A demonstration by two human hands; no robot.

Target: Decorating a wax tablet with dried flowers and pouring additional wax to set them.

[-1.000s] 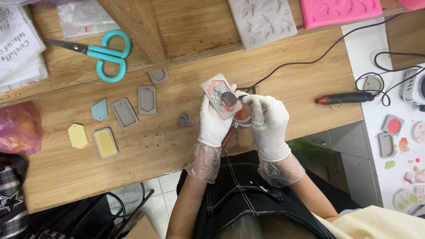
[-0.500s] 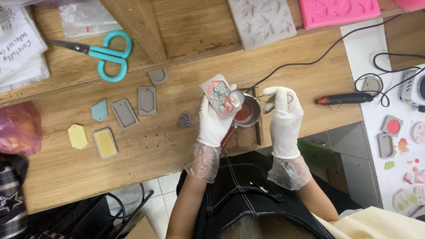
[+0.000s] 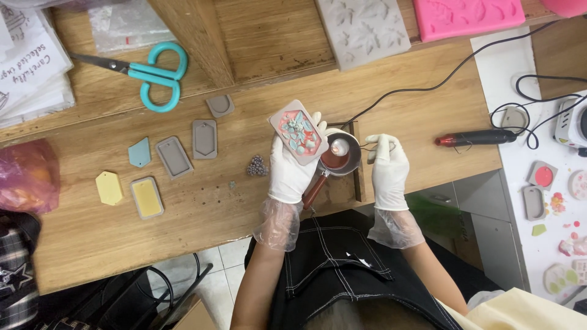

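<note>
The left hand (image 3: 293, 168) holds a grey mould (image 3: 299, 132) in a closed grip. At its 3 o'clock, the right hand (image 3: 386, 168) pinches a spoon (image 3: 340, 146) over a melting pot (image 3: 339, 160).

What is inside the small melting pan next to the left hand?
The melting pan holds dark red liquid with a shiny round lump at its centre. The left hand hides the pan's left edge.

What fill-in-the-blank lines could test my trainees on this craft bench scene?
1. The left hand holds a grey mould filled with ____ and pale blue pieces.
2. The scissors have ____ handles.
3. The small melting spoon has a ____ handle.

Missing words: red; teal; wooden
</note>
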